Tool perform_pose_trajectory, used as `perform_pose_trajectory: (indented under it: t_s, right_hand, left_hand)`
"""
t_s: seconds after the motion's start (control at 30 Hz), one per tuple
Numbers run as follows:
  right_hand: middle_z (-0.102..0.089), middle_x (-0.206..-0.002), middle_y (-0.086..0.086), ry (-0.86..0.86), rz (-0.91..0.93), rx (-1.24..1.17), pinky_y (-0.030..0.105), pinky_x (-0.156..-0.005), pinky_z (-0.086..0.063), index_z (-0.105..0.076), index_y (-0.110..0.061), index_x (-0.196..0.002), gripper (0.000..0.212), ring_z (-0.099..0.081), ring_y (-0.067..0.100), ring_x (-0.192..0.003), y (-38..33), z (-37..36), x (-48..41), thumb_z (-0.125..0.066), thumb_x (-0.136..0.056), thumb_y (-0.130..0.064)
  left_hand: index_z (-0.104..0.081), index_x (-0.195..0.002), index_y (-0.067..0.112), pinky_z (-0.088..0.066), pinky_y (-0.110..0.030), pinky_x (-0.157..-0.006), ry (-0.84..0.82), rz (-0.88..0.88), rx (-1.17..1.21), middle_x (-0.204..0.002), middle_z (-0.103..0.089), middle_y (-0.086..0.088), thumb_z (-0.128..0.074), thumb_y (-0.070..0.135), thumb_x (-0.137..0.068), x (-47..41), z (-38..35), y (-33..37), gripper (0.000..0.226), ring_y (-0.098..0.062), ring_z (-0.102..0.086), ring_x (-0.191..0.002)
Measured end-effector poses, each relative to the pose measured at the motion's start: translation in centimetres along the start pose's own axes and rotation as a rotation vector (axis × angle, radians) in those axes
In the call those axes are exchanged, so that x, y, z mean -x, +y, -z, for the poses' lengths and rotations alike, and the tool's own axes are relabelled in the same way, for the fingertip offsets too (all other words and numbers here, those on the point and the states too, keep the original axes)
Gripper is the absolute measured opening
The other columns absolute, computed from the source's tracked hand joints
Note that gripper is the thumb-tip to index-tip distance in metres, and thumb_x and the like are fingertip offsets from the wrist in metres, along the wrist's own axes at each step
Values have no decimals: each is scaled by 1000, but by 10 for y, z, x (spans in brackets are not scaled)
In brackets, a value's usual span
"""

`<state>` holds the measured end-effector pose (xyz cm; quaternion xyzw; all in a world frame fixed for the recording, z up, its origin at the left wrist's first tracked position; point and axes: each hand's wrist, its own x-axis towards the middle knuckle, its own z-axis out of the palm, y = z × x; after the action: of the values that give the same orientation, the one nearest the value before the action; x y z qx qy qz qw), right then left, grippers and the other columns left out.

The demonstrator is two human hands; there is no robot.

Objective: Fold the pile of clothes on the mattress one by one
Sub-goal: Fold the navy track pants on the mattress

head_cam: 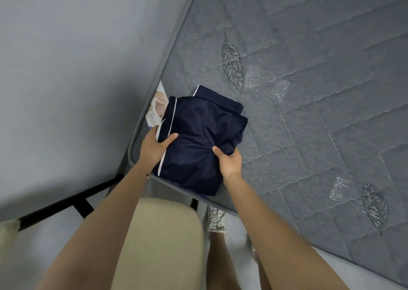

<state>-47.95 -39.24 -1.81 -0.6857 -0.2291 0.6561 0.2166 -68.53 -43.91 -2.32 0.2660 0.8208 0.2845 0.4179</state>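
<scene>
Head view, looking straight down. At the near corner of the grey quilted mattress (pixel 309 117), a folded navy garment (pixel 203 135) with thin white piping down its left side, stacked in several layers, its lower end reaching past the mattress edge.

Gripped from both sides. Left hand (pixel 154 149) at the left edge, thumb laid flat on top of the cloth, the other fingers tucked beneath and mostly hidden. Right hand (pixel 229 160) at the lower right edge, thumb pressed on top, fingers curled under the fabric and bunching it slightly. Both sets of fingers clamped on the garment. Impossible to tell whether resting fully on the mattress or lifted a little off it.

Just beyond the left hand, partly covered by the garment, a printed label (pixel 155 106) at the mattress corner. Further up the mattress, a stitched leaf motif (pixel 233 65), well apart from the garment.

Below the corner, black bed frame bars (pixel 72 199) against a pale floor. In the foreground, beige clothing (pixel 159 234) on the person's body, and beside it, near the mattress edge, a patterned shoe (pixel 216 220).
</scene>
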Motion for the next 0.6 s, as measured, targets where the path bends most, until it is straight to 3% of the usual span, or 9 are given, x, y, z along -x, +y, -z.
perform_pose_trajectory:
  t_s: [0.1,0.23,0.37,0.47,0.6]
  right_hand:
    - [-63,-123,4,9,-22,95,39,-105,-45,-55,-11,-128,45,-59,23,-115,-10,4,-1,-71,-86,-16]
    - [-61,-127,6,-94,-47,254,39,-104,-45,-54,-10,-127,44,-58,25,-118,-28,17,-3,-70,-87,-18]
    - [-54,-137,5,-107,39,475,32,-102,-43,-44,-16,-137,55,-54,24,-123,-49,42,7,-68,-89,-23]
    - [-48,-144,3,2,169,750,38,-103,-41,-35,-24,-145,67,-46,26,-130,-76,70,29,-65,-88,-39]
    - [-42,-147,1,128,293,1040,45,-110,-27,-31,-30,-147,70,-30,26,-138,-119,112,70,-60,-87,-49]
  left_hand:
    - [-60,-117,26,-40,-10,-74,12,-6,-33,-95,-60,27,-72,43,-83,2,-3,5,39,-1,-57,-90]
    - [-59,-122,18,-45,-27,-85,13,29,-51,-109,-65,6,-70,41,-85,3,-1,14,45,-18,-62,-104]
    - [-36,-145,15,-41,-45,-101,104,22,-259,-141,-50,-10,-69,46,-85,20,-3,43,75,-31,-49,-127]
    - [-32,-149,13,-32,-52,-109,174,-231,-496,-147,-38,-19,-64,47,-88,44,-13,88,77,-36,-38,-134]
    - [-40,-146,16,-21,-52,-114,73,-506,-736,-151,-36,-15,-55,49,-93,81,-42,160,64,-35,-31,-140]
